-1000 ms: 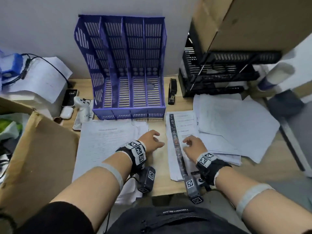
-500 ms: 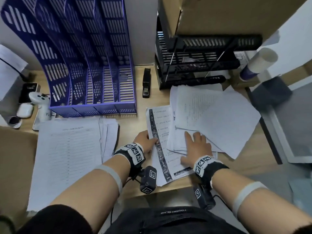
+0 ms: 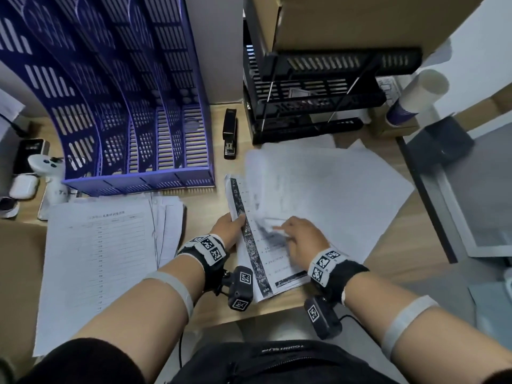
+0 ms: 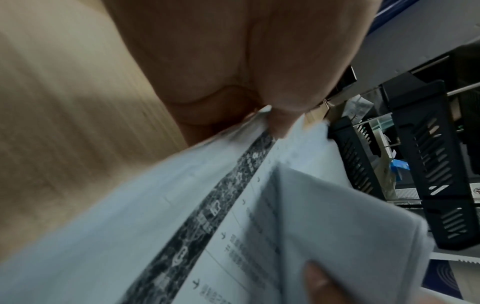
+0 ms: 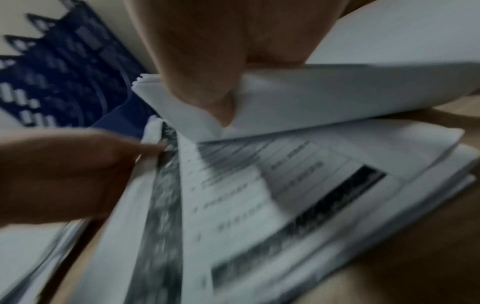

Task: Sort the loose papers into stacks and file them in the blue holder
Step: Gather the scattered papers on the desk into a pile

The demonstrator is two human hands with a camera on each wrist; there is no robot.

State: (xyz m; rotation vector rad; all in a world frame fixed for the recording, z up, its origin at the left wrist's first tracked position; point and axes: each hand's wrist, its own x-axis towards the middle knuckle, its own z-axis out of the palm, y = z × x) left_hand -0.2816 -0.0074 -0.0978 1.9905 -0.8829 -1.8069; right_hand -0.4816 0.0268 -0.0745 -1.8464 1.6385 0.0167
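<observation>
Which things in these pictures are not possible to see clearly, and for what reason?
- Sheets lifted by the right hand: motion blur in the head view, text unreadable.
- Left hand fingers under the printed pages: covered by paper.
- Blue holder: top cut off by the frame edge; blurred in the right wrist view.
- Stack with the form: print too small to read.

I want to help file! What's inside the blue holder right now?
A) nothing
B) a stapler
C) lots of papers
A: the blue holder shows only bare slots, while the papers lie on the desk and the stapler sits beside it.
</observation>
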